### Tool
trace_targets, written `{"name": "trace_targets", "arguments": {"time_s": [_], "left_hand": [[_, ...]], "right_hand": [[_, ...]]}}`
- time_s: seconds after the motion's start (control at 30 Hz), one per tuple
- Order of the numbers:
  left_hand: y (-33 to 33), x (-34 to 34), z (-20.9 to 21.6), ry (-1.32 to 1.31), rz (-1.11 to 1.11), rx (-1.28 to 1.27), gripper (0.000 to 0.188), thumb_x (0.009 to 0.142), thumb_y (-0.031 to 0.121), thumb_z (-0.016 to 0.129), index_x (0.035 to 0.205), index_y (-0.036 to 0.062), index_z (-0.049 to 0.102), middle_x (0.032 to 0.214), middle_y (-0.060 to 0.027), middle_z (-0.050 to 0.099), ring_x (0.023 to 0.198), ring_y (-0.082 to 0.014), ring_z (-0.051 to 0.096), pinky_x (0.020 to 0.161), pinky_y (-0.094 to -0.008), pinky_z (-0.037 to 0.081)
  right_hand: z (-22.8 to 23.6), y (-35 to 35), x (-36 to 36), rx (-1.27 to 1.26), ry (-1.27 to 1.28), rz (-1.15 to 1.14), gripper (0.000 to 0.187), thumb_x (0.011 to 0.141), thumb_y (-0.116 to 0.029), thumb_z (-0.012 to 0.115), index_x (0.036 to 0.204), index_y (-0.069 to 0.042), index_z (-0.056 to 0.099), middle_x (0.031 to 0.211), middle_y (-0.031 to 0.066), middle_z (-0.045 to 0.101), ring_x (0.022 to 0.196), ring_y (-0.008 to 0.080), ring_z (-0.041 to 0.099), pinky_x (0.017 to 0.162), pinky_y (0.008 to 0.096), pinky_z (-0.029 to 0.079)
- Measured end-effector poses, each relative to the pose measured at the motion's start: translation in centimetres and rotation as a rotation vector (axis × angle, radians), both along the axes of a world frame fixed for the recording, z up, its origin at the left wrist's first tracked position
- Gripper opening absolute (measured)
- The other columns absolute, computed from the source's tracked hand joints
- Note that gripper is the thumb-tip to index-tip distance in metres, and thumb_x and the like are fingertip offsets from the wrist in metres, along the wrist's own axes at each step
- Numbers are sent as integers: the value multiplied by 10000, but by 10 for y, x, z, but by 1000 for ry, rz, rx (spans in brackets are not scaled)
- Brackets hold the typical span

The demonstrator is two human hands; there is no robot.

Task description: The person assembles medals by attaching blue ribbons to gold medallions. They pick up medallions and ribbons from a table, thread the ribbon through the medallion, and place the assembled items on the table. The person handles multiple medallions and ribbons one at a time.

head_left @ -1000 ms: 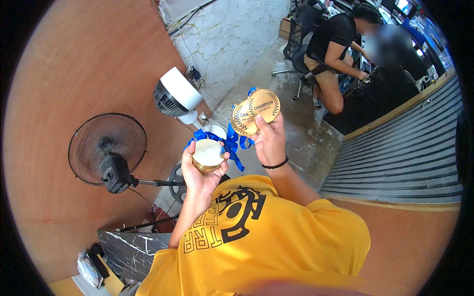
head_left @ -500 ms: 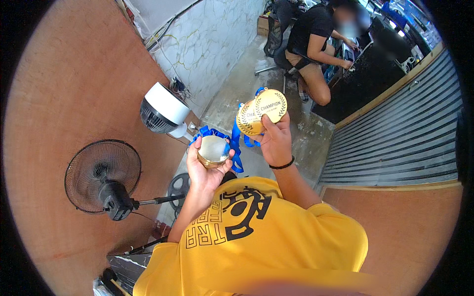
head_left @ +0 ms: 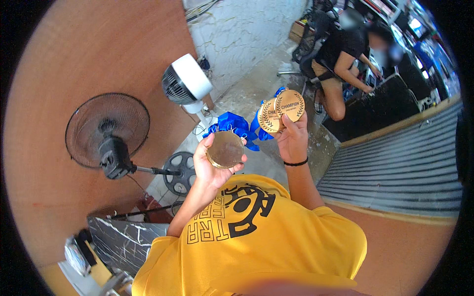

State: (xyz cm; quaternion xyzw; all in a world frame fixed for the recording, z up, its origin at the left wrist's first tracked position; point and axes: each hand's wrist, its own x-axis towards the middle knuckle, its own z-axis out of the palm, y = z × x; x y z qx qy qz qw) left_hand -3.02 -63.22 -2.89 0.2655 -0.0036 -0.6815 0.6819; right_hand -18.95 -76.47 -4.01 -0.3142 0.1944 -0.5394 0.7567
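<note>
A stack of round gold medals rests in my left hand, its fingers curled round the edges; the top one shows a plain shiny face. Blue ribbons bunch up on the far side of that stack. My right hand, with a black band at the wrist, pinches a few overlapping gold medals between thumb and fingers. Their printed faces with dark laurel wreaths are turned toward me. More blue ribbon hangs beside these medals. The two hands are held apart in front of my yellow shirt.
To the left stand a black pedestal fan and a white-and-black fan. A co-worker in a black shirt sits at a dark desk, far right. Corrugated metal panel lines the right; a dark marbled surface is at lower left.
My view has shifted, so both hands appear farther right. The left-hand stack has tilted, its top face now darker. The medals in my right hand are still gripped.
</note>
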Motion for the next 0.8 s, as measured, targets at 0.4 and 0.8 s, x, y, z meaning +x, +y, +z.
{"name": "trace_targets", "arguments": {"time_s": [0.4, 0.8], "left_hand": [[114, 6, 9, -30, 406, -102, 602, 809, 521, 545, 1147, 23, 561, 1079, -217, 614, 740, -347, 621, 676, -477, 530], [284, -19, 30, -296, 1315, -251, 558, 837, 530, 499, 1122, 58, 586, 1085, -173, 608, 780, -331, 625, 1048, -566, 311]], "right_hand": [[-5, 57, 75, -53, -6, 509, 402, 909, 12, 501, 1276, -86, 369, 1200, 128, 543, 1049, 264, 613, 830, 421, 567], [12, 243, 146, 30, -65, 1120, 507, 887, 65, 500, 1325, -88, 297, 1278, 146, 475, 1158, 275, 541, 923, 455, 521]]}}
